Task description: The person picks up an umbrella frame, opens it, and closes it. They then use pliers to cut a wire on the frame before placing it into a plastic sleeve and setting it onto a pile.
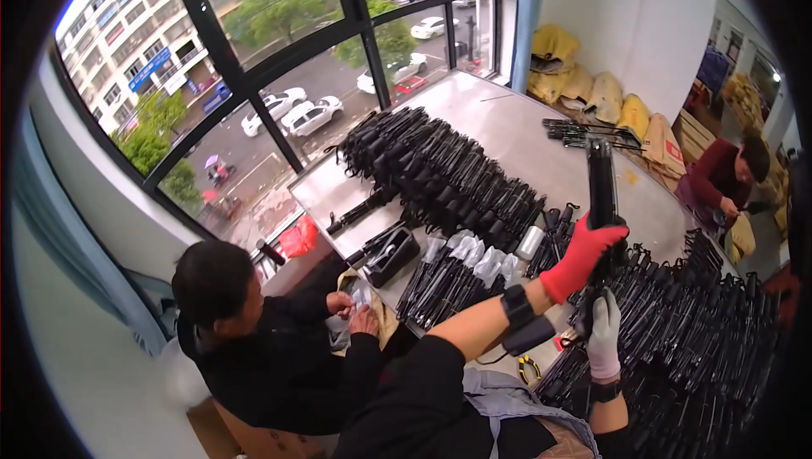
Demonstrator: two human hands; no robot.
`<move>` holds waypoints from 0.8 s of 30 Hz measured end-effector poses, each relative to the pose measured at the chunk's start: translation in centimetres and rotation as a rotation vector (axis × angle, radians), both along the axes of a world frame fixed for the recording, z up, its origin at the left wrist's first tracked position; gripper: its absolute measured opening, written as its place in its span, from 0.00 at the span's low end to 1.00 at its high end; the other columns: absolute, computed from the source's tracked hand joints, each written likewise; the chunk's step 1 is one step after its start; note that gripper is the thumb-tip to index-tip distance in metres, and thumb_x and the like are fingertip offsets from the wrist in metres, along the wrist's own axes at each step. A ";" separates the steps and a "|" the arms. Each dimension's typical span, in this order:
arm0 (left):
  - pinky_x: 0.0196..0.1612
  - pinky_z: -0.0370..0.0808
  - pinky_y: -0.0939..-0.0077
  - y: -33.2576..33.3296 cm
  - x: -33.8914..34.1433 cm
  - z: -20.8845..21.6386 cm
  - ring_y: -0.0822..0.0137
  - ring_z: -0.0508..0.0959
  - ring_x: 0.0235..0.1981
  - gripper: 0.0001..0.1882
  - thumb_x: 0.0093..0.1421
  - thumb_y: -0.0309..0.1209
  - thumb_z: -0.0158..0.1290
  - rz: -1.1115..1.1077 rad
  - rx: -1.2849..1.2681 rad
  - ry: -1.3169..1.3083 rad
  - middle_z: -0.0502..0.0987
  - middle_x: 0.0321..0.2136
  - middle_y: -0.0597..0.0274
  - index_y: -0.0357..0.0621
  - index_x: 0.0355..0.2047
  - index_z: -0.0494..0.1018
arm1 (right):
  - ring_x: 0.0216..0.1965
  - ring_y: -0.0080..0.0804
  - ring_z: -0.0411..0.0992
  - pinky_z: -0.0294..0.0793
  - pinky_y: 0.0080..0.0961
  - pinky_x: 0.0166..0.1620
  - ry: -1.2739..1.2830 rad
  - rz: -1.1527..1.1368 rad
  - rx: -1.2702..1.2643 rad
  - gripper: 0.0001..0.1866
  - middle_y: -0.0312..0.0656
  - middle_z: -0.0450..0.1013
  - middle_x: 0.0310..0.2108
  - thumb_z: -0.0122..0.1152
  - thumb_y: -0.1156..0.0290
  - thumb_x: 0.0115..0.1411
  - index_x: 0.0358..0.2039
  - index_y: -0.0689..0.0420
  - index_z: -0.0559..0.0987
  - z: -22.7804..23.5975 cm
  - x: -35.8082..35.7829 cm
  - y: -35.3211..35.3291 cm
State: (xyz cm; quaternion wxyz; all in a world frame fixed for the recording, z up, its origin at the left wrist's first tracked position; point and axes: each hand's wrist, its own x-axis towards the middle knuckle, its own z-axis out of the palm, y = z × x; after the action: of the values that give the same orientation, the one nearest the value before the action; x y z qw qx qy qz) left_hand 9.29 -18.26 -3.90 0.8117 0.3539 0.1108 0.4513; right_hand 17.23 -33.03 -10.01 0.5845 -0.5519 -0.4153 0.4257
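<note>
My left hand (584,256), in a red glove, is closed round the middle of a black folding umbrella frame (601,184). The frame stands nearly upright above the table, its bundled metal ribs pointing away from me. Below it, my right hand (604,336) in a whitish glove is closed round the lower end, partly hiding it. A dense heap of similar black umbrella frames (677,332) spreads under and to the right of my hands. Yellow-and-black pliers (529,368) lie near my left forearm.
A long pile of umbrella frames (440,167) crosses the metal table (474,104). Closer stand a black box (391,258), plastic bags (486,264) and a white cylinder (529,243). At left a co-worker (279,332) handles clear plastic; another person (719,180) sits at right by sacks (605,95).
</note>
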 end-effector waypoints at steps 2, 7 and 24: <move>0.28 0.74 0.75 0.4 -0.7 0.3 0.70 0.76 0.24 0.16 0.59 0.40 0.59 -0.098 -0.044 -0.021 0.75 0.25 0.64 0.46 0.40 0.69 | 0.23 0.21 0.65 0.65 0.18 0.26 -0.116 -0.155 0.059 0.19 0.35 0.70 0.28 0.44 0.60 0.70 0.49 0.63 0.70 0.4 -0.8 1.2; 0.32 0.73 0.80 -1.9 1.8 -0.6 0.74 0.75 0.27 0.15 0.62 0.43 0.56 0.090 -0.155 -0.201 0.74 0.26 0.67 0.47 0.40 0.70 | 0.40 0.33 0.71 0.71 0.27 0.45 -0.667 -0.358 0.261 0.21 0.44 0.73 0.41 0.43 0.63 0.70 0.54 0.67 0.68 0.2 1.8 4.0; 0.36 0.69 0.80 -4.5 0.1 -6.0 0.80 0.68 0.32 0.13 0.64 0.38 0.54 0.216 0.110 0.170 0.73 0.31 0.71 0.40 0.39 0.73 | 0.45 0.39 0.70 0.70 0.34 0.48 -0.405 -0.187 0.152 0.15 0.52 0.71 0.46 0.39 0.72 0.69 0.50 0.68 0.69 -6.5 0.7 3.3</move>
State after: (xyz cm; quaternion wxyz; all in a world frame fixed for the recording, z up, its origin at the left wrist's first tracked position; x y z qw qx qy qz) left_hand 9.43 -22.75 -9.88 0.7254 0.4207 0.1916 0.5099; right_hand 17.93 -29.71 -16.52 0.5659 -0.6166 -0.5020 0.2180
